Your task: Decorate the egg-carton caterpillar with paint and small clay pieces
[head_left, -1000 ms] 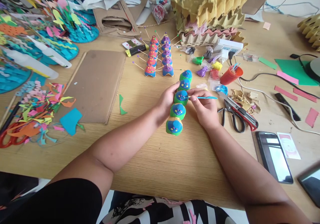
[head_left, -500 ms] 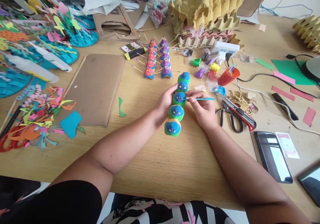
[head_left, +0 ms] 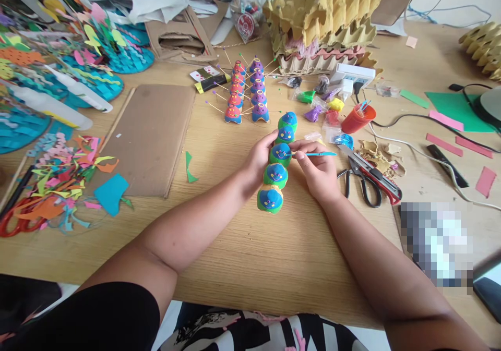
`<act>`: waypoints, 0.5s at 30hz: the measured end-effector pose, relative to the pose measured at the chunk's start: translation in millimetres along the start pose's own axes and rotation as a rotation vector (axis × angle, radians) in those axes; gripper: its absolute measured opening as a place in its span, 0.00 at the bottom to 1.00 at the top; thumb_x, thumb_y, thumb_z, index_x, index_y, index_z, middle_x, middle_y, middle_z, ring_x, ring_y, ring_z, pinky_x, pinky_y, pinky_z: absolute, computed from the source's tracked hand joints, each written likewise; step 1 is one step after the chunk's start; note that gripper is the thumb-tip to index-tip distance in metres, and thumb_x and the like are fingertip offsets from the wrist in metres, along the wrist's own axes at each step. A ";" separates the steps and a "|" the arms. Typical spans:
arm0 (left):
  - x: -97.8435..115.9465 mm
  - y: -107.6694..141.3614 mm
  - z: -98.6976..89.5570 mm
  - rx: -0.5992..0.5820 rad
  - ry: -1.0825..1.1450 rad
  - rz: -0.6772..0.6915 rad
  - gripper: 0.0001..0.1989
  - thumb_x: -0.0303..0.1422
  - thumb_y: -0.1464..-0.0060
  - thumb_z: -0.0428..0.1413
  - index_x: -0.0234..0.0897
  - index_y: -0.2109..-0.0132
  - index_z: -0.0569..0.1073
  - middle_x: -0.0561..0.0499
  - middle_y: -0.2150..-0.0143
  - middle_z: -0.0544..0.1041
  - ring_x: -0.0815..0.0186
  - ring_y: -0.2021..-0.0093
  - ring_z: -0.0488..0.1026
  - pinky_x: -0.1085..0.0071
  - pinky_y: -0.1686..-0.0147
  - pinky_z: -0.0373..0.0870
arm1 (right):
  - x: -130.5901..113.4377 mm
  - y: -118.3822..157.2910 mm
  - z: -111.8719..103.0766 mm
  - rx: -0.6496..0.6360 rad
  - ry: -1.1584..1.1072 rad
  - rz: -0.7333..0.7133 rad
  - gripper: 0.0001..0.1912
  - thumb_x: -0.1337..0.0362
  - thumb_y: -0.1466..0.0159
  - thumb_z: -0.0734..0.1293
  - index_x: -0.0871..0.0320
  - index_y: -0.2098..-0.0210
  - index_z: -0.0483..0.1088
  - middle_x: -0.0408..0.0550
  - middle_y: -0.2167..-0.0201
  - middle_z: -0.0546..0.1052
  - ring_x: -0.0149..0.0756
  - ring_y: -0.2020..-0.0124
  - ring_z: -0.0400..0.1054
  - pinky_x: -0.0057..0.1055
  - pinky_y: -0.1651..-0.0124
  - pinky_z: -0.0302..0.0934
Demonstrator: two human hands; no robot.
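Observation:
A strip of egg-carton cups (head_left: 275, 174), covered in blue and green clay with little smiling faces, is held above the table. My left hand (head_left: 259, 158) is closed around its left side, with part of the fingers hidden behind it. In my right hand (head_left: 320, 176) a thin blue modelling tool (head_left: 320, 154) is pinched, its tip at the face on the middle cup. Some fingers of that hand rest against the strip's right side. Beyond my hands stand a red-and-blue row of cups (head_left: 234, 100) and a purple-and-blue row (head_left: 259, 99), with pin-like sticks poking out.
Right of my hands lie pliers (head_left: 364, 186) and a red box cutter (head_left: 373, 176). Behind them are an orange cup (head_left: 358, 119) and bagged clay (head_left: 313, 113). A cardboard sheet (head_left: 146, 140) and paper scraps (head_left: 58, 176) lie left. Egg trays (head_left: 321, 22) are stacked at the back.

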State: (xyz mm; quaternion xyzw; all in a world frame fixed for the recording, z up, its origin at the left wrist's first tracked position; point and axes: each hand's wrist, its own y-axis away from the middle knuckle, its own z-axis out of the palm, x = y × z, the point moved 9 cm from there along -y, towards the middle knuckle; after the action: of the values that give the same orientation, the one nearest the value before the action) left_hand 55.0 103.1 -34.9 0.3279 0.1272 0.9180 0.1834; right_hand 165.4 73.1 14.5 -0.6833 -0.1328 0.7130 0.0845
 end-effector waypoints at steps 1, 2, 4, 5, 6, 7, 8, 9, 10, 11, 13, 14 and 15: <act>0.2 0.1 0.3 0.000 -0.002 0.003 0.16 0.36 0.30 0.52 0.36 0.67 0.75 0.54 0.71 0.78 0.70 0.69 0.77 0.74 0.60 0.73 | -0.1 -0.2 0.0 0.001 0.007 -0.003 0.16 0.48 0.35 0.75 0.52 0.67 0.73 0.47 0.55 0.83 0.38 0.51 0.77 0.40 0.45 0.73; 0.4 0.4 0.6 0.001 -0.004 0.005 0.16 0.35 0.30 0.52 0.36 0.67 0.74 0.54 0.71 0.78 0.70 0.69 0.76 0.74 0.59 0.73 | -0.2 -0.4 0.0 0.002 0.013 -0.007 0.16 0.48 0.35 0.75 0.52 0.67 0.73 0.47 0.55 0.83 0.38 0.52 0.77 0.40 0.45 0.73; 1.2 1.2 1.3 0.004 -0.001 0.009 0.17 0.35 0.30 0.51 0.36 0.68 0.74 0.54 0.72 0.77 0.70 0.69 0.76 0.73 0.59 0.73 | -0.3 -0.7 0.3 0.000 0.020 -0.013 0.16 0.48 0.35 0.75 0.52 0.67 0.73 0.47 0.56 0.83 0.38 0.52 0.77 0.40 0.45 0.73; 1.6 1.8 1.9 0.005 0.001 0.008 0.17 0.35 0.30 0.51 0.36 0.68 0.74 0.54 0.72 0.76 0.69 0.69 0.75 0.73 0.58 0.72 | -0.3 -0.8 0.5 -0.001 0.020 -0.014 0.16 0.48 0.35 0.75 0.52 0.67 0.73 0.47 0.56 0.84 0.38 0.52 0.77 0.40 0.45 0.73; 1.6 2.5 2.3 0.007 0.002 0.002 0.17 0.36 0.30 0.51 0.36 0.68 0.74 0.54 0.72 0.76 0.69 0.69 0.75 0.73 0.58 0.72 | -0.3 -0.7 0.6 -0.002 0.017 -0.015 0.16 0.48 0.35 0.75 0.52 0.67 0.73 0.46 0.56 0.84 0.38 0.52 0.77 0.40 0.45 0.73; 1.4 3.2 2.4 0.012 0.002 -0.007 0.18 0.36 0.30 0.51 0.36 0.68 0.74 0.54 0.72 0.76 0.69 0.69 0.75 0.72 0.58 0.72 | -0.3 -0.6 0.6 -0.003 0.013 -0.015 0.16 0.47 0.35 0.75 0.52 0.66 0.73 0.46 0.55 0.84 0.38 0.52 0.77 0.40 0.45 0.73; 0.9 3.8 2.2 0.019 0.002 -0.019 0.18 0.36 0.30 0.51 0.36 0.69 0.74 0.53 0.72 0.76 0.69 0.69 0.75 0.72 0.58 0.72 | -0.2 -0.4 0.6 -0.003 0.009 -0.014 0.16 0.47 0.35 0.75 0.52 0.67 0.72 0.46 0.55 0.83 0.38 0.51 0.77 0.40 0.45 0.73; 0.6 4.3 1.8 0.028 0.002 -0.028 0.18 0.36 0.30 0.52 0.36 0.69 0.74 0.53 0.72 0.77 0.68 0.69 0.75 0.71 0.58 0.72 | -0.2 -0.3 0.4 -0.001 0.005 -0.012 0.16 0.47 0.35 0.75 0.52 0.67 0.72 0.46 0.56 0.83 0.38 0.51 0.77 0.41 0.44 0.73; 0.4 4.8 1.3 0.034 0.003 -0.033 0.17 0.36 0.30 0.52 0.36 0.69 0.74 0.53 0.71 0.77 0.68 0.69 0.76 0.71 0.58 0.72 | -0.2 -0.2 0.2 0.000 0.003 -0.010 0.17 0.47 0.35 0.75 0.52 0.67 0.72 0.46 0.56 0.83 0.38 0.52 0.77 0.41 0.44 0.73; 0.5 5.0 1.2 0.036 0.004 -0.033 0.17 0.36 0.30 0.52 0.36 0.68 0.74 0.53 0.71 0.77 0.68 0.69 0.76 0.71 0.57 0.72 | -0.2 -0.1 0.1 0.001 0.004 -0.007 0.16 0.47 0.35 0.75 0.52 0.66 0.72 0.46 0.56 0.83 0.38 0.52 0.77 0.41 0.44 0.73; 1.2 5.3 1.6 0.029 0.009 -0.021 0.17 0.36 0.30 0.52 0.36 0.68 0.75 0.53 0.71 0.78 0.69 0.68 0.76 0.71 0.57 0.72 | -0.4 -0.1 0.0 0.001 0.010 -0.001 0.16 0.47 0.35 0.74 0.52 0.66 0.72 0.46 0.56 0.83 0.38 0.53 0.77 0.41 0.44 0.73; 1.3 5.4 2.5 0.019 0.010 -0.017 0.17 0.36 0.29 0.51 0.36 0.67 0.75 0.53 0.71 0.78 0.68 0.68 0.77 0.71 0.57 0.73 | -0.6 -0.2 0.1 0.000 0.010 -0.001 0.16 0.47 0.35 0.74 0.52 0.66 0.73 0.46 0.56 0.83 0.37 0.53 0.77 0.41 0.44 0.73; 1.2 5.6 3.9 0.006 0.010 -0.014 0.18 0.36 0.29 0.50 0.35 0.67 0.75 0.53 0.70 0.78 0.68 0.67 0.77 0.71 0.56 0.73 | -0.8 -0.2 0.3 0.000 0.006 -0.001 0.16 0.48 0.35 0.75 0.52 0.66 0.73 0.46 0.56 0.83 0.37 0.53 0.77 0.41 0.44 0.73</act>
State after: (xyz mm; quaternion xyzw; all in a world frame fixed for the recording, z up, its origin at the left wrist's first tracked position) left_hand 55.2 99.0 -29.3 0.3229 0.1333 0.9179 0.1881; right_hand 165.1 73.0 15.3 -0.6855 -0.1331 0.7107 0.0851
